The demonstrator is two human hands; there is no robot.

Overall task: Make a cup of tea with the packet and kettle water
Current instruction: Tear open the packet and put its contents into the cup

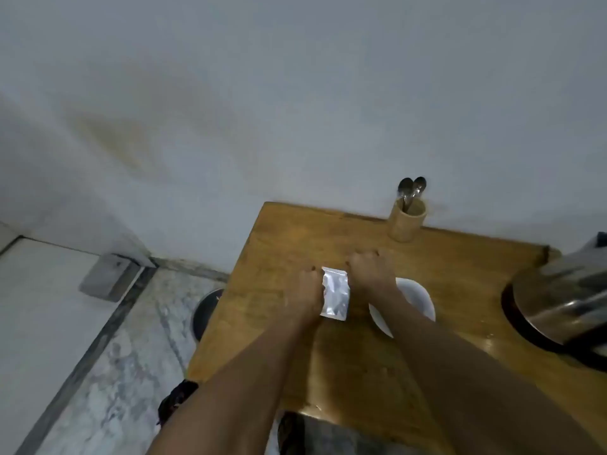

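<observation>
A small silver foil packet (335, 294) is held above the wooden table (279, 244). My left hand (308, 290) grips its left edge and my right hand (369, 267) grips its upper right corner. A white cup (415, 298) stands on the table just right of the packet, partly hidden under my right forearm. The steel kettle (565, 297) sits on a dark base at the table's right edge, cut off by the frame.
A wooden holder (406, 221) with two spoons (412, 188) stands at the back of the table against the white wall. A dark round object (207, 310) lies on the marble floor left of the table. The table's left edge drops to the floor.
</observation>
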